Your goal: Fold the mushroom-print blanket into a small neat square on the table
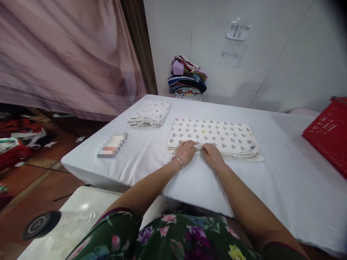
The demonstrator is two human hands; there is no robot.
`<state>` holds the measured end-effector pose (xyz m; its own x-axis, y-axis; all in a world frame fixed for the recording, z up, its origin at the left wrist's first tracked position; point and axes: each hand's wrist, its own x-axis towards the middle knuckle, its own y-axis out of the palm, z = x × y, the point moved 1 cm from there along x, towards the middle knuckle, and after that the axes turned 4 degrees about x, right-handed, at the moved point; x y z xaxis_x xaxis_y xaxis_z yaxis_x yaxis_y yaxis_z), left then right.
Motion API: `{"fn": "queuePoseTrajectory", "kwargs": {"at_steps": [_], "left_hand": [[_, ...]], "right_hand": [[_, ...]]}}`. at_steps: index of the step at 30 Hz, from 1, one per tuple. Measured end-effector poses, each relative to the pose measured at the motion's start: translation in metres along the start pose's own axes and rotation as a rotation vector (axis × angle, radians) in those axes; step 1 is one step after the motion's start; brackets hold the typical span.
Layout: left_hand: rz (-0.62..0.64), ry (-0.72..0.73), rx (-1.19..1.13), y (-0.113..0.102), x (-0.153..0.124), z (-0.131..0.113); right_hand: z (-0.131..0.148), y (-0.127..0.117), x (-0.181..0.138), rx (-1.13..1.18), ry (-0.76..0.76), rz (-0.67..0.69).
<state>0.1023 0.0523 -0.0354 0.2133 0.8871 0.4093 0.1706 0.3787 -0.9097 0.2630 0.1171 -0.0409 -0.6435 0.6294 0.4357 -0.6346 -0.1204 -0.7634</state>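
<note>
A folded white cloth (222, 135) with rows of grey printed motifs lies flat on the table, several layers showing along its near edge. At the left part of that edge, my left hand (186, 151), with a bracelet at the wrist, has its fingers closed over the layers. Just to its right, my right hand (213, 156) pinches the same edge between thumb and bent fingers. The undersides of both hands' grips are hidden. Farther back on the left sits a second folded white cloth (151, 112) with small scattered prints.
The table (141, 159) has a white cover. A pixelated flat object (112, 145) lies at its left. A red plastic basket (329, 131) stands on the right. Stacked folded fabrics (187, 77) rise behind the far edge. A pink curtain (73, 54) hangs at left; a white stool-like surface (89, 202) is below.
</note>
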Motion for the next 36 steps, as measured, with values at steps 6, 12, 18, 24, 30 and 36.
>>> {"fn": "queuePoseTrajectory", "kwargs": {"at_steps": [6, 12, 18, 24, 30, 36], "left_hand": [[-0.039, -0.020, -0.050, -0.003, -0.002, 0.000], [-0.070, -0.021, -0.099, 0.001, -0.003, 0.002], [-0.082, -0.034, -0.114, 0.001, -0.004, 0.002], [-0.071, -0.011, -0.049, -0.002, -0.005, 0.001], [-0.072, 0.080, 0.048, 0.001, -0.005, -0.001], [-0.084, 0.072, 0.044, 0.000, -0.005, -0.001]], "right_hand": [[0.005, -0.002, -0.002, -0.059, -0.047, 0.065], [0.005, 0.004, 0.000, -0.129, -0.026, 0.051], [0.005, 0.002, -0.001, -0.072, -0.016, -0.002], [-0.001, -0.003, -0.005, 0.142, 0.032, -0.056], [-0.005, 0.003, -0.002, 0.151, -0.002, -0.073], [-0.005, 0.002, -0.003, 0.105, -0.037, -0.021]]}}
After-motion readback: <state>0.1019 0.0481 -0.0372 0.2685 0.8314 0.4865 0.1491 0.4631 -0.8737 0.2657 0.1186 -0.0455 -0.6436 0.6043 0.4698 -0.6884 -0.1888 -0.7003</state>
